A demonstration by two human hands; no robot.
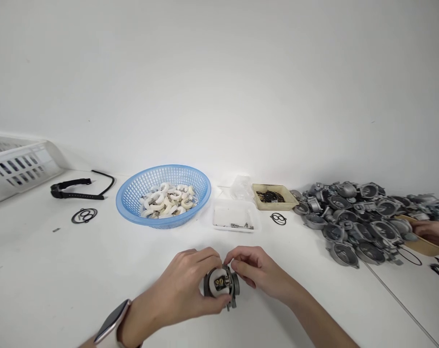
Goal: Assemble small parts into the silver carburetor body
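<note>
A grey metal carburetor body [235, 284] stands low on the white table, its opening facing up toward me. Inside sits a white float [213, 285], with small brass parts [219, 282] showing in the middle. My left hand [190, 282] wraps around the body from the left, thumb at the near side and fingers at the far side. At its upper right edge, my right hand [259, 270] has thumb and index finger pinched close to the float's side. Whatever those fingertips hold is too small or hidden to make out.
Beyond the hands are a blue basket [120, 209] of white floats, a white tray [255, 215] with small metal pins, and a yellowish tray [277, 206] of black rings. Carburetor bodies [349, 212] are piled right, near another person's hand [436, 230]. A black watch [57, 191] lies left.
</note>
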